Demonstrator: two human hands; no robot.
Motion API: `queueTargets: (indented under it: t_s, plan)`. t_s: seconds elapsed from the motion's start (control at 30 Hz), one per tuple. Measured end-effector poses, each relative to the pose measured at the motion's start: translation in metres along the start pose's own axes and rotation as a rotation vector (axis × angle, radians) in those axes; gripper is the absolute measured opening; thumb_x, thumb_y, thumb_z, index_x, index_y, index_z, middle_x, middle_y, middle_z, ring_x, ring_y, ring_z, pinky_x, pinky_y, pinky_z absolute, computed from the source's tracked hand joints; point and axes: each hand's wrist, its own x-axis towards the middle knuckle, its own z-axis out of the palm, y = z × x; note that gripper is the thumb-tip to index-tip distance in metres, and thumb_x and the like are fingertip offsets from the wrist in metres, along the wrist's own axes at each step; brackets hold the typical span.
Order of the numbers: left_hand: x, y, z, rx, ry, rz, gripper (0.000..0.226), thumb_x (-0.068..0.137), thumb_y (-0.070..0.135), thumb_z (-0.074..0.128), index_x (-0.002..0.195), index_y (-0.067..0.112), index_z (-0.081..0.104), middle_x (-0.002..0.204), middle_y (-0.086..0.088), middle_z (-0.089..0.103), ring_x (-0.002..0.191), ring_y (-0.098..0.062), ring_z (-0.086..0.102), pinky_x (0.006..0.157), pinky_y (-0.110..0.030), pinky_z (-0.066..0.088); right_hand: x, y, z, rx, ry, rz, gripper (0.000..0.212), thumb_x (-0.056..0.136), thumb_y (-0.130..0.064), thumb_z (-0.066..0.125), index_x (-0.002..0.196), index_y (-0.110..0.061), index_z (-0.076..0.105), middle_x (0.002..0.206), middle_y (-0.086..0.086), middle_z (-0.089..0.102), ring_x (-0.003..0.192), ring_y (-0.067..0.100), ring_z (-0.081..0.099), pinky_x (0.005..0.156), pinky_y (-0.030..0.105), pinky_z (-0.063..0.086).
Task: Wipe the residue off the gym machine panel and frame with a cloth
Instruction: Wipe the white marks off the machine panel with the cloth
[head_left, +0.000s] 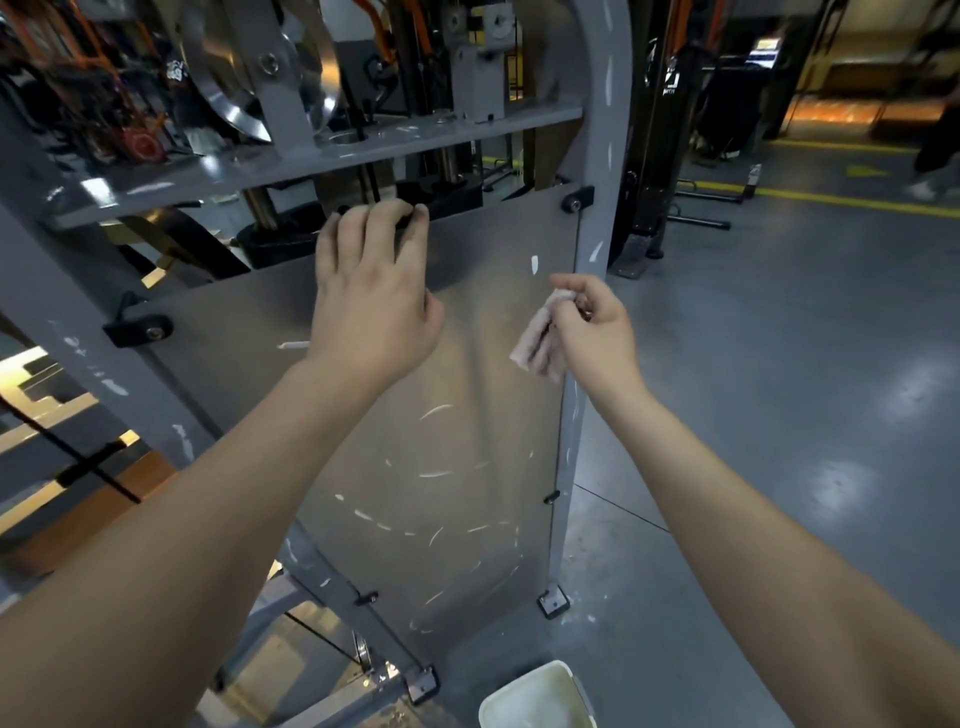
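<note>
A translucent grey panel (467, 415) fills the middle of the gym machine, bolted between grey frame posts. White residue streaks mark its lower half and the right post (597, 156). My left hand (371, 291) hooks its fingers over the panel's top edge. My right hand (592, 325) pinches a small crumpled pinkish cloth (537, 340) just in front of the panel's right edge, beside the right post. A white smear sits on the panel just above the cloth.
A white bucket (537, 696) stands on the floor at the machine's foot. The slanted left frame post (78, 312) and a grey crossbar (311, 161) carry white smears. Pulleys and weights sit behind the panel. Grey floor with yellow lines spreads right; a person stands far right.
</note>
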Motion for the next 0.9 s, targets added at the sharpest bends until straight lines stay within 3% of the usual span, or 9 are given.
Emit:
queueTargets:
  t_s: [0.07, 0.13, 0.23, 0.4, 0.5, 0.6, 0.73, 0.8, 0.9]
  plan:
    - [0.003, 0.002, 0.003, -0.008, 0.003, 0.003, 0.070, 0.086, 0.021, 0.057, 0.152, 0.004, 0.039, 0.143, -0.015, 0.042, 0.134, -0.036, 0.033, 0.121, -0.053, 0.023, 0.005, 0.002, -0.001, -0.050, 0.008, -0.028, 0.028, 0.099, -0.018, 0.059, 0.125, -0.026, 0.063, 0.111, -0.007, 0.067, 0.091, -0.015, 0.061, 0.081, 0.007, 0.049]
    - [0.002, 0.004, 0.006, -0.002, 0.011, 0.002, 0.072, 0.085, 0.020, 0.056, 0.153, 0.003, 0.037, 0.143, -0.016, 0.042, 0.135, -0.037, 0.035, 0.122, -0.054, 0.021, 0.010, 0.003, -0.002, -0.130, 0.047, -0.120, 0.030, 0.096, -0.017, 0.063, 0.125, -0.027, 0.063, 0.124, 0.001, 0.058, 0.099, -0.022, 0.052, 0.084, 0.000, 0.040]
    - [-0.002, 0.004, 0.010, 0.036, 0.006, 0.018, 0.077, 0.084, 0.021, 0.054, 0.155, 0.002, 0.032, 0.145, -0.017, 0.042, 0.137, -0.036, 0.035, 0.124, -0.052, 0.016, 0.021, -0.003, -0.002, -0.167, 0.162, -0.206, 0.025, 0.094, -0.013, 0.063, 0.119, -0.019, 0.062, 0.118, 0.003, 0.053, 0.094, -0.024, 0.048, 0.079, 0.000, 0.037]
    - [-0.003, 0.002, 0.013, 0.080, 0.032, 0.027, 0.079, 0.082, 0.023, 0.052, 0.156, 0.003, 0.032, 0.145, -0.018, 0.044, 0.135, -0.035, 0.035, 0.124, -0.050, 0.017, 0.043, -0.006, 0.002, -0.200, 0.433, -0.341, 0.012, 0.090, -0.013, 0.062, 0.097, -0.006, 0.056, 0.105, 0.003, 0.047, 0.079, 0.006, 0.050, 0.068, 0.016, 0.042]
    - [-0.004, 0.003, 0.014, 0.088, 0.049, 0.021, 0.079, 0.082, 0.025, 0.051, 0.155, 0.003, 0.032, 0.144, -0.018, 0.045, 0.133, -0.034, 0.034, 0.124, -0.051, 0.018, 0.043, -0.001, 0.002, -0.189, 0.546, -0.409, 0.011, 0.088, -0.007, 0.063, 0.088, -0.003, 0.052, 0.104, 0.005, 0.043, 0.078, 0.000, 0.047, 0.070, 0.013, 0.040]
    - [-0.004, 0.005, 0.016, 0.105, 0.048, 0.012, 0.079, 0.082, 0.026, 0.051, 0.155, 0.003, 0.032, 0.143, -0.018, 0.046, 0.133, -0.035, 0.037, 0.124, -0.051, 0.019, 0.039, 0.006, 0.012, -0.224, 0.509, -0.464, 0.019, 0.085, 0.004, 0.059, 0.079, -0.008, 0.047, 0.102, 0.003, 0.042, 0.078, -0.004, 0.050, 0.073, 0.010, 0.040]
    - [-0.005, 0.005, 0.016, 0.100, 0.035, 0.008, 0.080, 0.082, 0.027, 0.052, 0.156, 0.004, 0.031, 0.144, -0.017, 0.045, 0.134, -0.036, 0.038, 0.124, -0.051, 0.018, 0.038, 0.032, 0.028, -0.452, 0.434, -0.463, 0.021, 0.093, -0.010, 0.063, 0.078, -0.009, 0.048, 0.093, 0.001, 0.054, 0.084, 0.019, 0.050, 0.070, 0.030, 0.042]
    - [-0.004, 0.004, 0.016, 0.106, 0.037, 0.010, 0.081, 0.082, 0.028, 0.050, 0.156, 0.004, 0.031, 0.144, -0.017, 0.045, 0.134, -0.036, 0.038, 0.124, -0.051, 0.018, 0.037, 0.042, 0.029, -0.480, 0.464, -0.450, 0.018, 0.096, -0.019, 0.063, 0.083, -0.009, 0.054, 0.094, 0.002, 0.059, 0.086, 0.025, 0.051, 0.068, 0.028, 0.039]
    - [-0.004, 0.004, 0.017, 0.116, 0.041, 0.011, 0.081, 0.082, 0.030, 0.049, 0.156, 0.005, 0.031, 0.144, -0.017, 0.045, 0.134, -0.036, 0.039, 0.124, -0.050, 0.018, 0.037, 0.045, 0.031, -0.380, 0.440, -0.434, 0.012, 0.097, -0.017, 0.062, 0.096, -0.006, 0.060, 0.107, 0.010, 0.057, 0.086, 0.023, 0.057, 0.070, 0.021, 0.043]
